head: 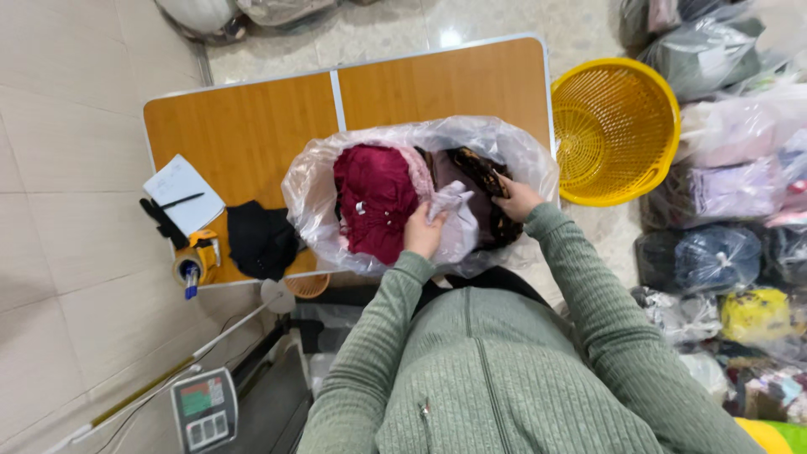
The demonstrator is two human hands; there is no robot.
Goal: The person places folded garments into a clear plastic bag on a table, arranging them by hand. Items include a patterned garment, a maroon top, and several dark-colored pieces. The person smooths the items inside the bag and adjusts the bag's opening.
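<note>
Hands were both down inside a large clear plastic bag (313, 189) of clothes that sat on the near right part of a wooden folding table (252, 118). The left hand (423, 231) was closed on a bunched pale lilac garment (456, 220) at the near middle of the bag. The right hand (519, 200) rested against a dark patterned garment (487, 181) at the bag's right side; whether its fingers were gripping or only pressing could not be told. A dark red garment (376, 197) filled the left half of the bag.

Judged from this, the step in hand was sorting through the bag's contents, with the lilac piece being worked loose. Lifting it out would call for a straight upward pull while the right hand held back the darker clothes and the loose bag rim.

Room was tight. The bag hung at the table's near edge, against the person's body, and its right side came close to the table's right edge. A yellow basket (618, 126) stood on the floor just beyond that edge, with packed bags (723, 252) piled farther right. On the left part of the table lay a notebook with a pen (179, 192), a tape dispenser (195, 261) and a black cloth (261, 240); the far strip of tabletop was bare wood. A scale (204, 409) stood low at the near left.
</note>
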